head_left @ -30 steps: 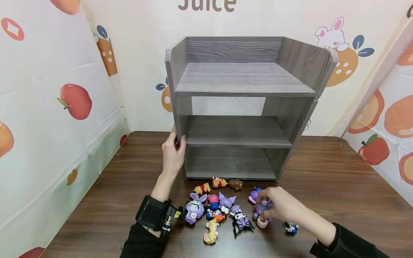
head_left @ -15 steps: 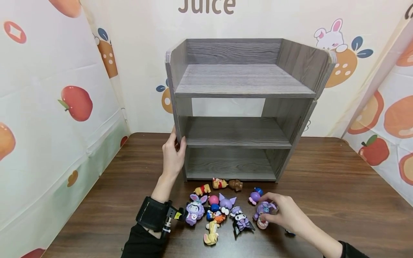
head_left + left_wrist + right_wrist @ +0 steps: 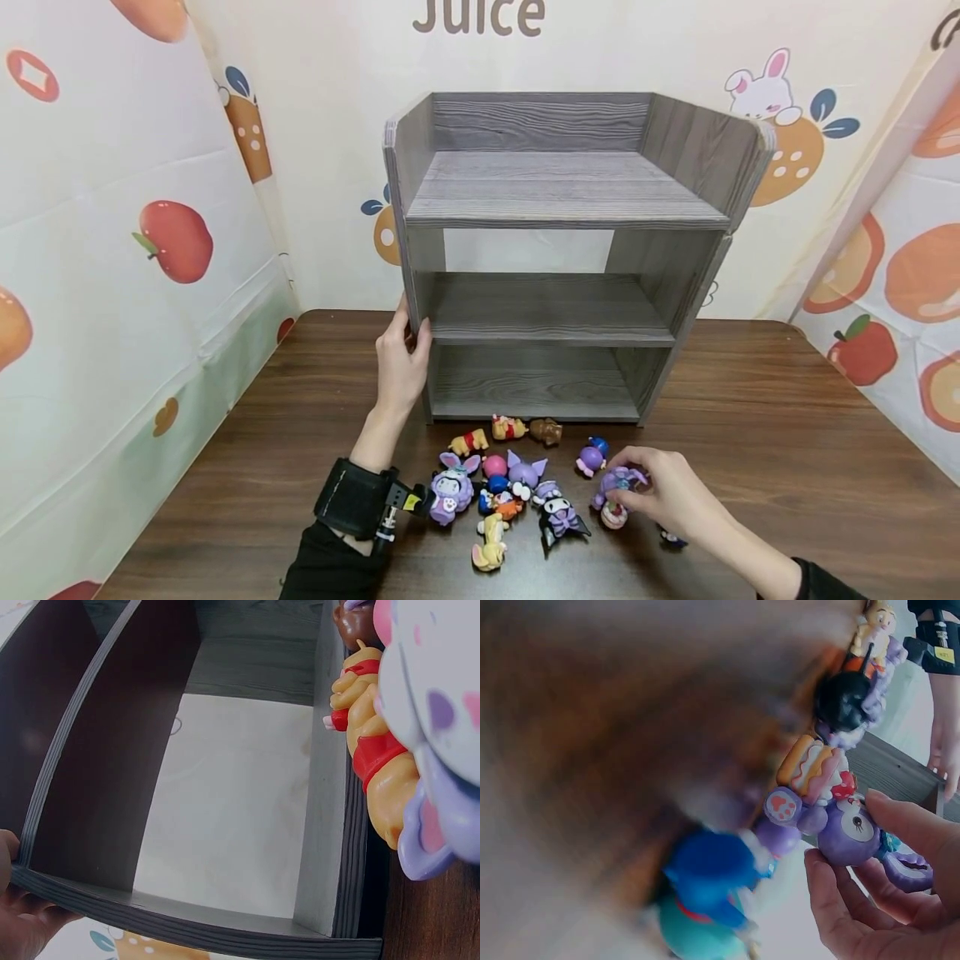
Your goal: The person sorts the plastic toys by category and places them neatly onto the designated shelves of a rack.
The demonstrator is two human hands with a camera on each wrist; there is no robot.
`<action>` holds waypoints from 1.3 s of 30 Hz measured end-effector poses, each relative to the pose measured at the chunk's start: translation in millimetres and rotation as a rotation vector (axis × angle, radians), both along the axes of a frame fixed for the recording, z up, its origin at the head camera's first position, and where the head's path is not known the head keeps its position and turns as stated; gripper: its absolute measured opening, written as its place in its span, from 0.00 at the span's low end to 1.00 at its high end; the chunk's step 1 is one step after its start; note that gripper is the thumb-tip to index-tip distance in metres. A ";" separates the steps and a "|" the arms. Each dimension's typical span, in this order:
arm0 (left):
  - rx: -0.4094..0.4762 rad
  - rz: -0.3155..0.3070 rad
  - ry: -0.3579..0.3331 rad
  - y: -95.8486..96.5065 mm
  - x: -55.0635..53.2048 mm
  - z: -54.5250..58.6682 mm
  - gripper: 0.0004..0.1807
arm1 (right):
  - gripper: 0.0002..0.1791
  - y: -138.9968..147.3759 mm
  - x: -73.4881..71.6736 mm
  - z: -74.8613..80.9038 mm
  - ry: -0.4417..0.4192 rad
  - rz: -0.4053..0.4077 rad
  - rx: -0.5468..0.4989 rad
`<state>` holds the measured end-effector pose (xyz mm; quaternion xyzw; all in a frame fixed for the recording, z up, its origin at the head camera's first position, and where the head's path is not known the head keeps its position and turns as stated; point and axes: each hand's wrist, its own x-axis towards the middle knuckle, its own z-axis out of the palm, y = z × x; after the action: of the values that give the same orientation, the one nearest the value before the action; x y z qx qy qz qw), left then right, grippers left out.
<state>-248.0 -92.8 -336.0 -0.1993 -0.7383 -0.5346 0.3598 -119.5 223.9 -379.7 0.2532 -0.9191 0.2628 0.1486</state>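
My left hand [image 3: 401, 362] grips the left side panel of a grey wood-grain shelf unit [image 3: 555, 304], thumb on its front edge. In the left wrist view, fingers curl round the edge of a board at the lower left. Thumb and fingers of my right hand [image 3: 671, 496] pinch a purple long-eared figurine [image 3: 847, 832] by its head. A cake slice [image 3: 810, 766] is attached at its front. Close behind it lies a purple figurine with a blue top [image 3: 592, 457]. A small dark-blue figurine [image 3: 671, 539] is partly hidden under my right wrist.
Several toy figurines lie before the shelf: a lavender bunny-eared one [image 3: 452, 490], a black-and-purple one [image 3: 561, 515], a yellow one [image 3: 490, 542], two bears in red [image 3: 470, 442] and a brown one [image 3: 546, 431]. Printed cloth walls [image 3: 337, 167] surround the brown table [image 3: 300, 467].
My right hand has shifted slightly right and towards me around the purple figurine, its wrist now covering much of the small blue one. The left hand stays on the shelf panel.
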 end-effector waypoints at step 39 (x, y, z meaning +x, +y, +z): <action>-0.015 0.022 0.016 0.6 -0.3 -0.4 0.26 | 0.19 35.0 -41.9 246.1 0.162 -0.058 0.415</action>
<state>-248.3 -92.2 -336.5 -0.1982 -0.7416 -0.5235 0.3699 -161.4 258.9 -133.6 0.2721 -0.9454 0.0426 0.1740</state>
